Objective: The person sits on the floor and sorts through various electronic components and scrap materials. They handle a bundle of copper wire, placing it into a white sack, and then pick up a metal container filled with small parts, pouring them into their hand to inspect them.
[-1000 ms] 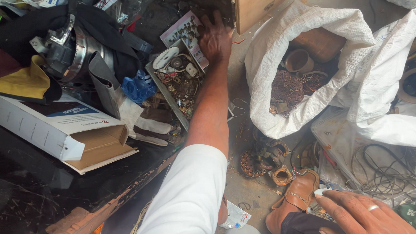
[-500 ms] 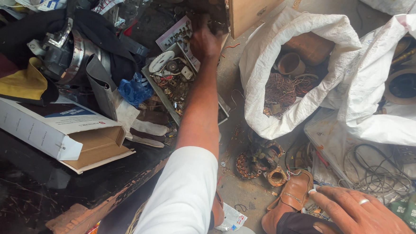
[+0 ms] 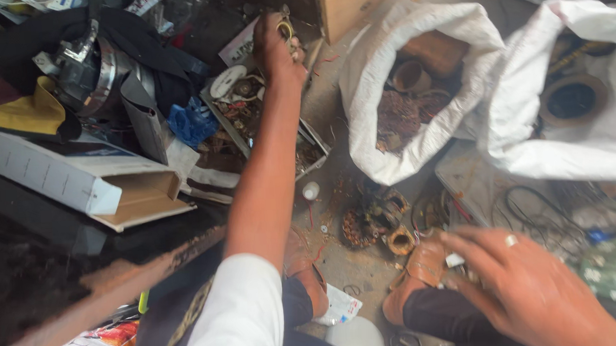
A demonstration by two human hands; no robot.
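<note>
Currently a small yellow ring sits pinched in my left hand, fingers curled tight around it, held up above the far end of the parts tray; what the ring is made of I cannot tell. Left arm is stretched well forward, white sleeve at the near end. Tray holds a white disc and mixed coppery scrap, and lies on the floor just beside a blue rag. Beyond the hand: corner of a wooden box. Left of the tray: an open cardboard box, a metal motor part resting on dark cloth, a yellow cloth. Right of the tray: two white sacks, the nearer sack open with copper windings and round parts inside, the farther sack holding a dark ring-shaped part. On the floor between tray and my feet: a small white cap, a wound copper coil, loose black wire. My right hand is low and near, fingers spread and loosely bent, a band on one finger, hovering over a brown shoe; whether it touches anything is unclear, the view is blurred.
</note>
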